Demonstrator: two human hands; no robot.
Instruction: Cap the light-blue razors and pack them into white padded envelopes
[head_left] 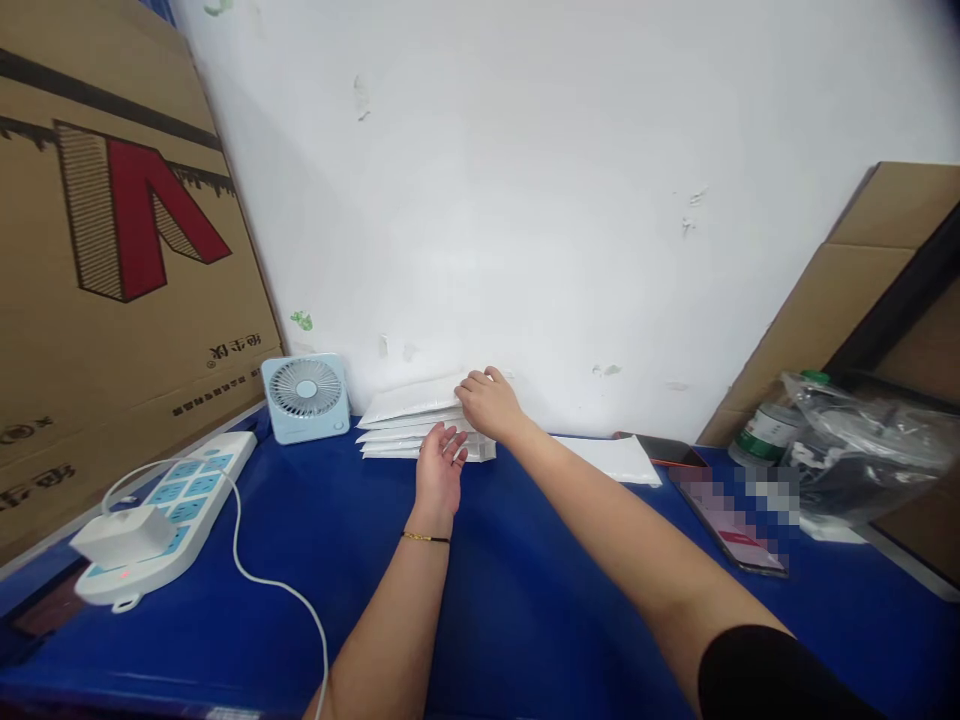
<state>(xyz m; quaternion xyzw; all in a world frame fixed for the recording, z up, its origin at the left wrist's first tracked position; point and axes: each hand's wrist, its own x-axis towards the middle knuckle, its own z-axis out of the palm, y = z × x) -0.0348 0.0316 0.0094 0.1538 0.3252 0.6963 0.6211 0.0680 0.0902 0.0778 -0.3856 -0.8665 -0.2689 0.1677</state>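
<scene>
A stack of flat white packets (397, 437) lies against the wall at the back of the blue table, its layers slightly fanned. My right hand (491, 405) is at the stack's right end, its fingers bent over the edge of the top white packet (409, 400), which sits tilted above the others. Just in front of the stack is my left hand (440, 470), palm turned to the right, fingers loosely curved and apart with nothing in them. Partly behind my right forearm, another white packet (615, 458) lies flat on the table.
A light blue fan (307, 397) stands left of the stack. Nearer are a power strip (202, 490) with a white charger (124, 535) and its cable (277, 582). To the right lie a phone (739, 530), a bottle (769, 430) and clear plastic (862, 460). Cardboard (112, 400) flanks the table.
</scene>
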